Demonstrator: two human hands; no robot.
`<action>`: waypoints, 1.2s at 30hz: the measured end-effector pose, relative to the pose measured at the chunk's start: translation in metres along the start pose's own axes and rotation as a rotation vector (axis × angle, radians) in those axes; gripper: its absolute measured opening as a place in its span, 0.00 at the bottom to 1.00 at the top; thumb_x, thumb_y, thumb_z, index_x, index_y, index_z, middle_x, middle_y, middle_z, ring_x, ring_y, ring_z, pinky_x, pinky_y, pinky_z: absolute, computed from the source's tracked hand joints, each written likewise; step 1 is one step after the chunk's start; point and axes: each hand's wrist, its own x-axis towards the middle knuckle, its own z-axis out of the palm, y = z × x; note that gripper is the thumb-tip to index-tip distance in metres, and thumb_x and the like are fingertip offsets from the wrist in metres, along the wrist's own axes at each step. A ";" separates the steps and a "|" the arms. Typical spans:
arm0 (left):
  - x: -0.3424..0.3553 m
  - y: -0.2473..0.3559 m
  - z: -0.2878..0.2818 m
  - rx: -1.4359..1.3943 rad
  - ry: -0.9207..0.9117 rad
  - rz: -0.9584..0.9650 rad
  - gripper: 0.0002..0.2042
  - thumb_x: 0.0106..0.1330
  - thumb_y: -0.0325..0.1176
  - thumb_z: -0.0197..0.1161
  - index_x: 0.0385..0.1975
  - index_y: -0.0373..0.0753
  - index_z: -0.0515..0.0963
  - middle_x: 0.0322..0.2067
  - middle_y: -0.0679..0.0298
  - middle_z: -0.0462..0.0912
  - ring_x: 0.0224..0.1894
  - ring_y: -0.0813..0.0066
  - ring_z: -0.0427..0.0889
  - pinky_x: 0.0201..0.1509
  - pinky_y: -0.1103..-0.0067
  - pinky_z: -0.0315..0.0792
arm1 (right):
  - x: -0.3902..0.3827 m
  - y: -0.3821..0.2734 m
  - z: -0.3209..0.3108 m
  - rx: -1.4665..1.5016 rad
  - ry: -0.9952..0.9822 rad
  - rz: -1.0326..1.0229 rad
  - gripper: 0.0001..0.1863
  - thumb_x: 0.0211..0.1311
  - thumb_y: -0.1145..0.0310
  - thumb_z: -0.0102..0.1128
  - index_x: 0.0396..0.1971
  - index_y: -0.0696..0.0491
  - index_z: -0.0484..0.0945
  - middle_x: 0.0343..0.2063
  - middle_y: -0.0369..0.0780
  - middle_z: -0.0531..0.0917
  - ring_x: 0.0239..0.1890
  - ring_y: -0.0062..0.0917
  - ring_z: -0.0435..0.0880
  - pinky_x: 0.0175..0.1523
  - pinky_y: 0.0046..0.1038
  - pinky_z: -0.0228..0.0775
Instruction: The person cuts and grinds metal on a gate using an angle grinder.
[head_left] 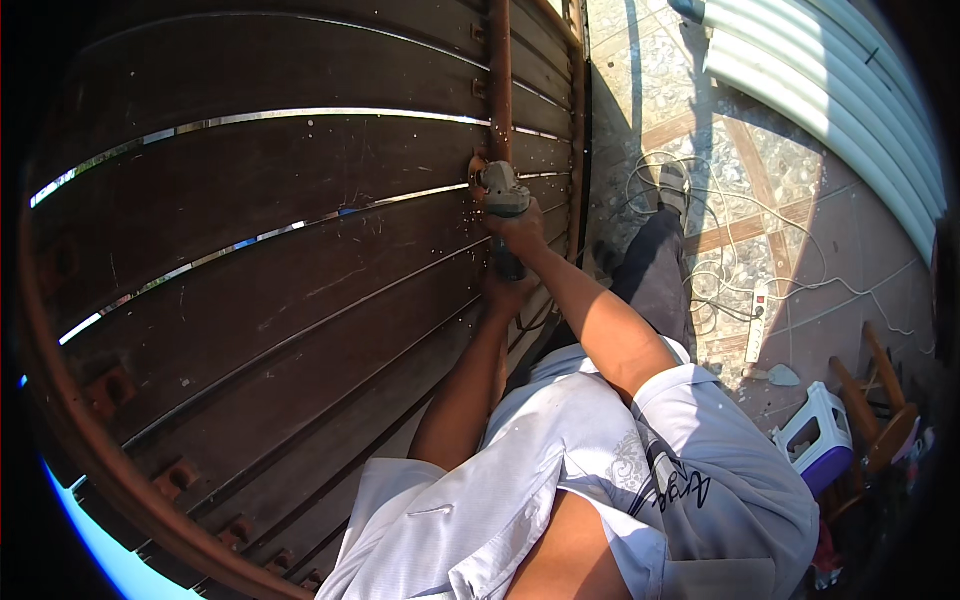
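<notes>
An angle grinder (505,188) with a grey head is held in both hands against a gate-like panel of dark brown slats (300,165). Its disc (477,173) is at the reddish-brown upright tube (500,75), touching or very close to it. Nearer the grinder's head, my right hand (522,230) wraps round the tool. My left hand (508,292) grips the rear of the dark body, its fingers partly hidden. Small bright specks float around the tool.
A power strip (759,325) and loose pale cable (725,225) lie on the tiled floor at right, near my shoe (673,185). White corrugated sheets (830,90) stand at far right. Closer are a white and purple plastic stool (820,435) and a brown wooden one (880,415).
</notes>
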 end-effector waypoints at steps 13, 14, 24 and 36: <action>0.001 -0.002 -0.008 0.021 -0.050 -0.145 0.32 0.43 0.37 0.75 0.51 0.33 0.73 0.44 0.54 0.84 0.47 0.59 0.84 0.53 0.67 0.76 | -0.013 -0.020 0.001 -0.006 -0.015 0.021 0.44 0.34 0.59 0.81 0.52 0.60 0.66 0.47 0.47 0.78 0.50 0.35 0.80 0.55 0.35 0.73; 0.001 -0.005 -0.009 0.030 -0.029 -0.129 0.33 0.43 0.37 0.75 0.52 0.33 0.73 0.44 0.54 0.84 0.47 0.59 0.84 0.53 0.68 0.76 | -0.014 -0.020 0.004 -0.005 -0.021 0.021 0.44 0.34 0.59 0.81 0.52 0.60 0.66 0.47 0.47 0.78 0.50 0.35 0.80 0.55 0.35 0.73; 0.000 0.017 -0.010 0.030 -0.097 -0.277 0.34 0.43 0.35 0.74 0.54 0.35 0.72 0.46 0.55 0.83 0.48 0.60 0.84 0.52 0.68 0.76 | -0.002 -0.002 0.003 -0.005 0.009 -0.032 0.45 0.32 0.56 0.81 0.50 0.61 0.66 0.46 0.48 0.79 0.50 0.38 0.80 0.56 0.36 0.73; -0.001 0.014 -0.010 -0.016 -0.035 -0.119 0.31 0.42 0.36 0.75 0.50 0.36 0.74 0.44 0.55 0.83 0.48 0.60 0.84 0.52 0.67 0.76 | -0.006 -0.012 0.002 -0.037 -0.004 0.032 0.46 0.34 0.57 0.81 0.53 0.60 0.65 0.50 0.50 0.77 0.54 0.41 0.78 0.58 0.38 0.71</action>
